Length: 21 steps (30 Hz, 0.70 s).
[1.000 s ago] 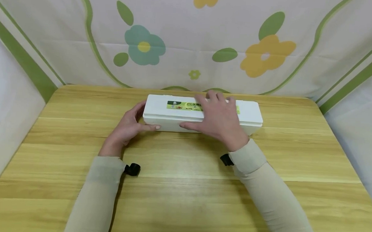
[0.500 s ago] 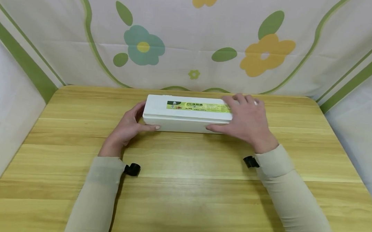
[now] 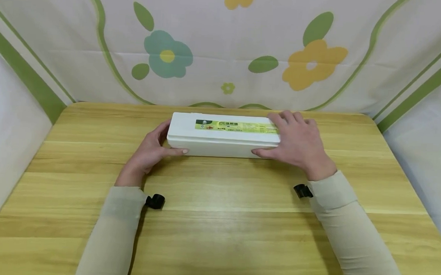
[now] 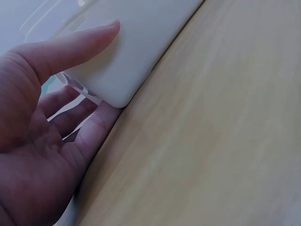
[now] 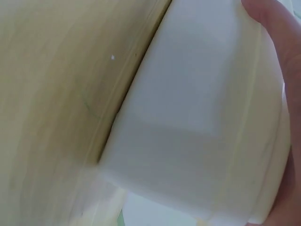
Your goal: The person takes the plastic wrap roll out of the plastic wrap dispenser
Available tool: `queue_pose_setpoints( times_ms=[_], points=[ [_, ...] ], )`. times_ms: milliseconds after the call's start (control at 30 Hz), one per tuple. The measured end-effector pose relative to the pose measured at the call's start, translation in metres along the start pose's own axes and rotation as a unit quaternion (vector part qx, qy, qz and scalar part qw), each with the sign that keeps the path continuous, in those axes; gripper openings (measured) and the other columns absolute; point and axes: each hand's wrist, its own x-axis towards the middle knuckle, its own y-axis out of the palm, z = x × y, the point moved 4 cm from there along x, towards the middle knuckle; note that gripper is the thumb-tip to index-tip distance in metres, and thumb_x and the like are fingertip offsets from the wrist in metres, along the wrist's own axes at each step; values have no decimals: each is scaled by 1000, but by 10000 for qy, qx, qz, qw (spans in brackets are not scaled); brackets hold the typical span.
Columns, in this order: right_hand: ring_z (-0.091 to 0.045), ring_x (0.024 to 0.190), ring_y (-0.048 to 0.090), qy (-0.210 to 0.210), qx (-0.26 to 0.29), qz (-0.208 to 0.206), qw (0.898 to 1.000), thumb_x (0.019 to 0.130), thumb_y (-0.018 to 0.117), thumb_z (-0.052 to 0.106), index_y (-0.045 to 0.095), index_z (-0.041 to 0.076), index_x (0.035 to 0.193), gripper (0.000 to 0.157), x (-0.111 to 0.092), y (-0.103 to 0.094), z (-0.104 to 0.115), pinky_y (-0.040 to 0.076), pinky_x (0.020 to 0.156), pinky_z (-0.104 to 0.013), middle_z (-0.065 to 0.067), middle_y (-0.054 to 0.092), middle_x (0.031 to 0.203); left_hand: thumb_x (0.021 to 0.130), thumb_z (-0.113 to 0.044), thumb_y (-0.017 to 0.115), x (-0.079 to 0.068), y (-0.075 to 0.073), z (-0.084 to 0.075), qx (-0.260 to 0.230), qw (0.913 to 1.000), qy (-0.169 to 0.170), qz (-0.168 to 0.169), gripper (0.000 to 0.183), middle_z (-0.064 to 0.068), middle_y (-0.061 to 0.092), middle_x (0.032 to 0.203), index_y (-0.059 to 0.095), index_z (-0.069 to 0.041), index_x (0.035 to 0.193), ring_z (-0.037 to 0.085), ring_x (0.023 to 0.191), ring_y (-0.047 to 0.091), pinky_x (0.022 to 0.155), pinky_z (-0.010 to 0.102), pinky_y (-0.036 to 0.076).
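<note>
A long white cling film box lies crosswise near the table's back edge, its lid down and a green and yellow label on top. My left hand grips its left end. In the left wrist view the left thumb lies along the front wall while the other fingers reach round the end, partly hidden. Over the right end my right hand holds the box from above. Its thumb is on the front face and its fingers reach over the lid toward the back.
The wooden table spreads out in front of the box. Behind it hangs a white cloth printed with flowers, and pale cloth walls stand on both sides. A small black mount sits at the left cuff, with another at the right cuff.
My right hand has slid rightward along the cling film box from its middle to its right end, uncovering more of the label. The left hand and the box stay in place.
</note>
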Motion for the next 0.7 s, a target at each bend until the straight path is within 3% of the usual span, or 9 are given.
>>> queue_pose_setpoints(
  times_ms=[267,433,700],
  points=[
    [-40,126,60,-101,-125,-199,9997,68,71,95,57,21,145,107,2,2,6,46,98,-65,-13,64,137,81,-11,96,-3,-1,-2,62,10000,2,71,107,1,42,171,35,-22,169,18,165,25,137,44,16],
    [-39,127,61,-372,-154,-374,9985,69,73,92,57,21,146,106,5,2,11,46,101,-65,-12,64,140,81,-11,95,-2,-2,1,86,10000,-43,25,108,1,41,171,35,-22,170,18,165,25,136,45,18],
    [-41,131,58,-551,-146,-14,9984,78,74,76,50,20,154,97,7,3,9,44,104,-66,-13,59,148,80,-9,96,2,-1,3,50,10000,22,33,107,1,43,170,36,-24,169,19,164,27,135,46,20]
  ],
)
